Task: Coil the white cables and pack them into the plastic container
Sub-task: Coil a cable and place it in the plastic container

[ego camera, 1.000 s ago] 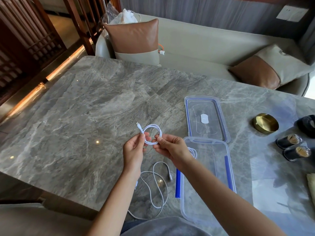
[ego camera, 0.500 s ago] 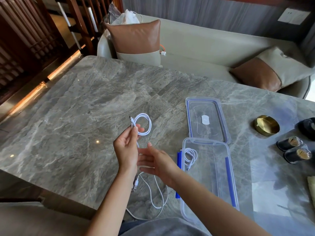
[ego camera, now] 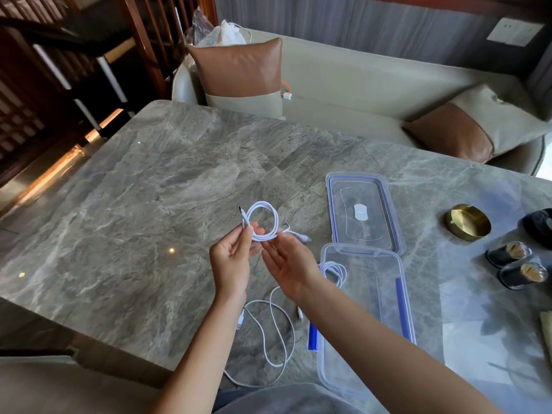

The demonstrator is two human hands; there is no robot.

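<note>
My left hand [ego camera: 231, 261] pinches a small coil of white cable [ego camera: 264, 222] above the marble table [ego camera: 134, 234]; one plug sticks up at the coil's left and a short tail trails right. Palm up and fingers spread, my right hand [ego camera: 288, 264] has its fingertips just under the coil. The clear plastic container [ego camera: 385, 324] with blue latches lies open to the right, a second coiled white cable [ego camera: 336, 271] in its near-left corner. A loose white cable [ego camera: 276, 339] lies uncoiled on the table below my hands.
The container's lid [ego camera: 363, 210] lies flat just behind it. A brass dish [ego camera: 467, 221], two dark glass jars [ego camera: 513, 262] and a dark object [ego camera: 540, 225] stand at the right. A sofa with cushions [ego camera: 239, 73] runs behind the table.
My right hand let go of the coil, dropped down open, and has now come back up under it. My left hand kept hold of the coil throughout.
</note>
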